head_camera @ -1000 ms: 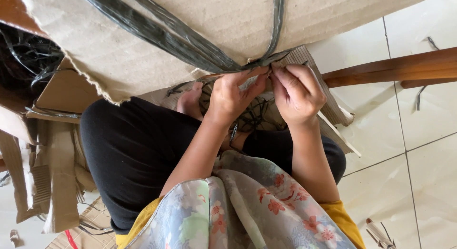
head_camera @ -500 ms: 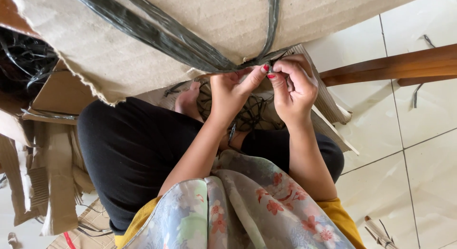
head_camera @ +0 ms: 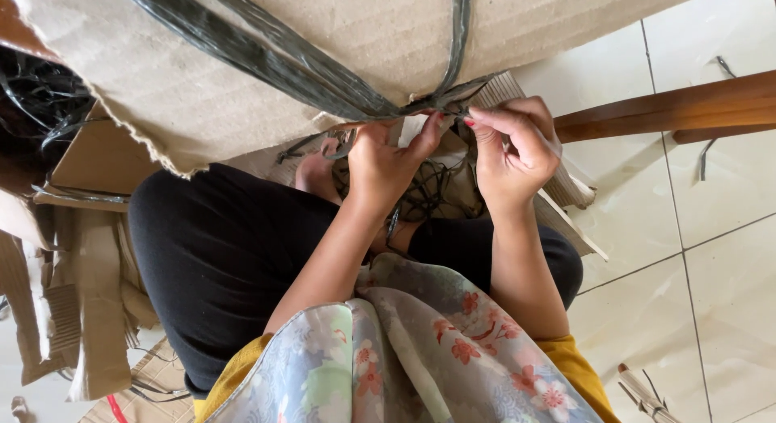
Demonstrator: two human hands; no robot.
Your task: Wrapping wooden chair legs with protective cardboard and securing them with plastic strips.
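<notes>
Pale tiled floor [head_camera: 711, 293] under us, torn cardboard scraps [head_camera: 73, 310] at our left, wooden bar [head_camera: 671, 107] at right. Head view only: big cardboard sheet [head_camera: 323, 59] leans over our lap, black plastic straps [head_camera: 275, 63] converging at its lower edge. Our left hand [head_camera: 384, 160] and right hand [head_camera: 513, 148] both pinched shut on strap ends, fingertips nearly touching at the meeting point. We judge knot work under way; next move calls for steady tension, fine finger grip on slippery bands.
</notes>
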